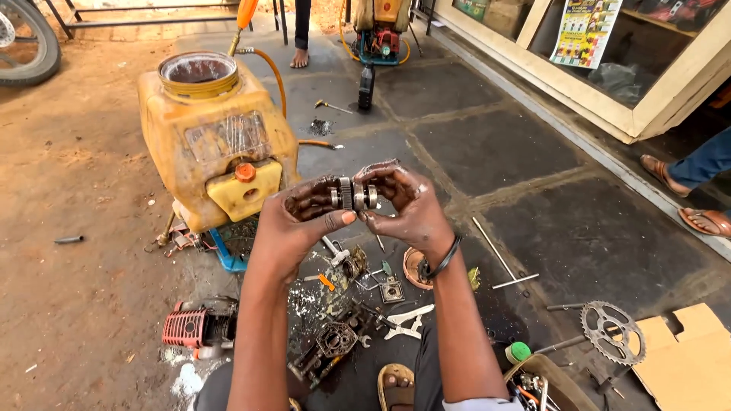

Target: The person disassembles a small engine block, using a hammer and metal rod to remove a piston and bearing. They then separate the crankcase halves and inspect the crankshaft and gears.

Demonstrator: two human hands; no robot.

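Both my hands are raised in the middle of the head view, greasy and dark. My left hand and my right hand grip the two ends of a small metal gear and bearing assembly, held level between the fingertips. A black band circles my right wrist. Below the hands, an open engine crankcase and loose small parts lie on the stone floor.
A yellow sprayer tank with an orange hose stands at left. A red finned engine cover lies lower left, a chain sprocket and cardboard at lower right, a long rod beside them. Other people's feet show at top and right.
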